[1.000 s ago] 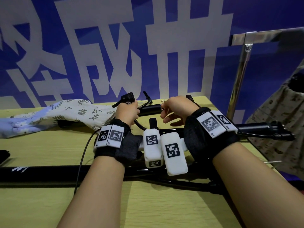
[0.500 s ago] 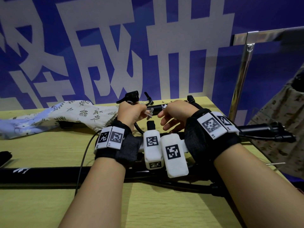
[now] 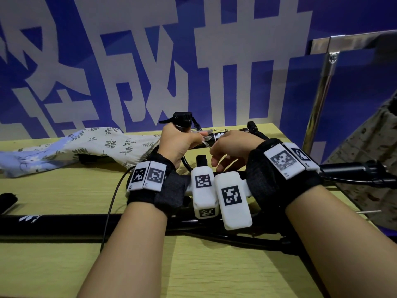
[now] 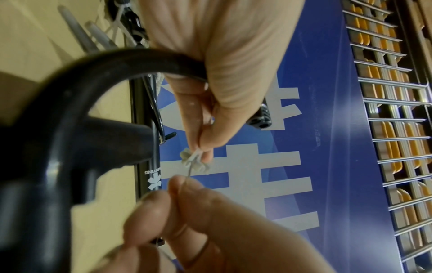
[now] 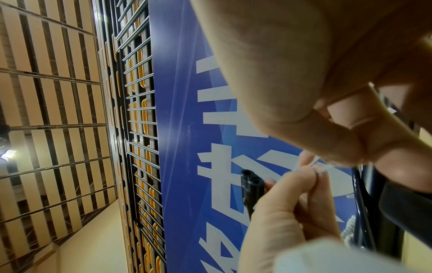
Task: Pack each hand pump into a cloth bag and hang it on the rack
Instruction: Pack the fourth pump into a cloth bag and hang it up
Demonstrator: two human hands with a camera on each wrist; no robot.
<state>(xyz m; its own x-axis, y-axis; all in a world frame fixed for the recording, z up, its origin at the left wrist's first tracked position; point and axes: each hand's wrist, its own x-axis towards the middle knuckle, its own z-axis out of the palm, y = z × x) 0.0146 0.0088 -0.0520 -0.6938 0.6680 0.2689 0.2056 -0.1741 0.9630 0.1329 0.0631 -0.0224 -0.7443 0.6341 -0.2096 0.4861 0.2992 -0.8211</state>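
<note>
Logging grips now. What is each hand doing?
Left hand: grips the pump hose head, pinching a small clip.
Right hand: pinches a thin needle.

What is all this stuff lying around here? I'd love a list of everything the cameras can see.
hand pumps: at least three, black, lying across the table; one near, one at the right, one far under the hands
pump hose head: one, black, raised in the left hand
small pale fitting: one, whitish, pinched between both hands' fingertips; what it is I cannot tell
cloth bag: one, pale with leaf print, lying at the table's far left
hanging bag: one, beige speckled, at the right by the rack
rack: one, shiny metal, right
table: one, yellowish wood
banner: one, blue with pale characters, behind
wrist units: white marker blocks on black straps, both wrists
left hand: grips the hose
right hand: pinches the fitting's thin wire
</note>
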